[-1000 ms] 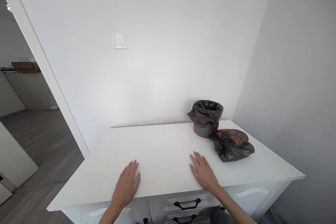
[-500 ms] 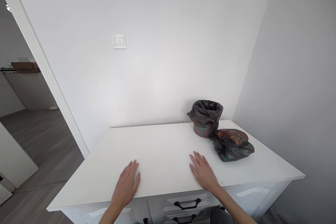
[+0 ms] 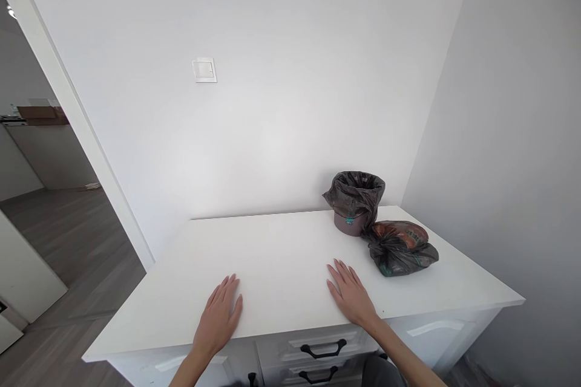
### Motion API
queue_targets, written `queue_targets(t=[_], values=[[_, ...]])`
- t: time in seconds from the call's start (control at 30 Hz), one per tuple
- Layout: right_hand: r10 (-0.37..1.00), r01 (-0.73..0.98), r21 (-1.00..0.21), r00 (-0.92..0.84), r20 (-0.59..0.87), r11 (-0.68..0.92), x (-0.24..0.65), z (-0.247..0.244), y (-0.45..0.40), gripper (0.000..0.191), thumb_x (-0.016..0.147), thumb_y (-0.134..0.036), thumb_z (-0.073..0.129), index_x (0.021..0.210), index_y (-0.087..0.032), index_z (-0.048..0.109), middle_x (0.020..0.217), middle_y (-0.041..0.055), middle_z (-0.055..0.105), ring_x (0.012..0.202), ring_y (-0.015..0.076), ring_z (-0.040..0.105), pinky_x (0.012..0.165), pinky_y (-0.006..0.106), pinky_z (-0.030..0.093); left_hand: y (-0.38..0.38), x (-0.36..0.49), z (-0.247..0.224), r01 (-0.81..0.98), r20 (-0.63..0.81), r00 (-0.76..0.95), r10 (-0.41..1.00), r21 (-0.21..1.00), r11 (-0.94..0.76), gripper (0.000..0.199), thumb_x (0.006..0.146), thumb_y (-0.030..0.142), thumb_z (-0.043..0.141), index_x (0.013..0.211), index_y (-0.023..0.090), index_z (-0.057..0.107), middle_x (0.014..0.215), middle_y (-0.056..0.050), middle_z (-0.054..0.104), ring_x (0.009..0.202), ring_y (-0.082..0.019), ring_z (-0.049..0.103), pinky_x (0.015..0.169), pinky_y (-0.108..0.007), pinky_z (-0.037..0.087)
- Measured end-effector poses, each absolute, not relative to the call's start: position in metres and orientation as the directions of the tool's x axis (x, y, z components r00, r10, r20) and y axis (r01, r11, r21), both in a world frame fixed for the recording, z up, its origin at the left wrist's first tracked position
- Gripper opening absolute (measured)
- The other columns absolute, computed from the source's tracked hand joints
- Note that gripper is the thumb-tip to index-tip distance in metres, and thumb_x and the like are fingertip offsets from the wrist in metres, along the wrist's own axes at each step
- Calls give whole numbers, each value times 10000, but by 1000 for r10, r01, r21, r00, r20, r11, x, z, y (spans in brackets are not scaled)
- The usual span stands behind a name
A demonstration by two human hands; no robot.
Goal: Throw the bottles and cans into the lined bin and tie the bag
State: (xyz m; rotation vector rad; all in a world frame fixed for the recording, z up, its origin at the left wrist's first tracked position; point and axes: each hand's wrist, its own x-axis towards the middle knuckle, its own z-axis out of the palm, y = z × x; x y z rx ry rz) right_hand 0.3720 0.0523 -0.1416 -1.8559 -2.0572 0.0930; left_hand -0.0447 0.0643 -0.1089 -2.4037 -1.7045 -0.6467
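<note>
My left hand (image 3: pixel 218 314) lies flat on the white cabinet top (image 3: pixel 272 260) near its front edge, thumb held apart from the fingers. To the right, my right hand (image 3: pixel 350 295) rests palm down on the same surface, fingers stretched out. Neither hand holds anything. A knotted black plastic bag (image 3: pixel 402 251) with something reddish-brown inside sits just beyond my right hand, not touching it. Behind that bag stands a small brown trash bin (image 3: pixel 347 224), its rim covered by a black bin liner (image 3: pixel 356 193).
Below the top, the cabinet front has drawers with black handles (image 3: pixel 323 349). A white wall with a light switch (image 3: pixel 204 70) rises behind, and a grey wall (image 3: pixel 508 163) closes the right side. On the left, a doorway shows a cardboard box (image 3: pixel 43 115) in another room.
Both hands stay where they are on the cabinet top. Only the camera view has shifted very slightly.
</note>
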Motion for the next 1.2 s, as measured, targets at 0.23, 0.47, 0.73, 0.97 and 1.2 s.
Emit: queue_targets(t=[0.23,0.47,0.73,0.97,1.2], values=[[972,949,-285,-70,226,134,372,-141,53,692,1069,-576,178,1595,-190,408,1705,73,264,1584,234,220,1304,451,133,61,-42,-104,930,416,251,874,148,-337,597,1037,451,362,1578,203,408,1571,-89,525,1480,-285,452,1217,-491,385],[966,948,-285,-68,250,141,372,-143,54,686,1069,-575,186,1591,-195,419,1700,74,278,1582,240,228,1303,456,142,61,-43,-103,932,406,257,877,138,-337,594,1040,446,353,1577,196,407,1569,-95,526,1478,-290,454,1212,-492,389],[965,947,-288,-65,255,140,372,-145,54,691,1068,-574,172,1591,-196,419,1703,70,271,1582,240,225,1303,452,143,63,-44,-107,936,415,239,878,142,-322,620,1027,455,373,1592,200,390,1568,-96,528,1465,-296,471,1199,-486,405],[967,948,-289,-56,250,130,371,-140,55,681,1068,-562,180,1584,-196,430,1696,66,294,1582,226,225,1304,438,137,61,-44,-104,931,413,250,876,145,-334,609,1036,451,354,1587,195,394,1574,-100,520,1475,-295,458,1205,-493,400],[975,939,-320,-59,215,128,371,-144,54,671,1063,-548,194,1583,-194,429,1695,82,302,1585,235,212,1301,443,127,61,-46,-105,927,421,258,870,148,-346,608,1034,449,361,1597,218,377,1574,-89,521,1474,-295,459,1202,-499,402]])
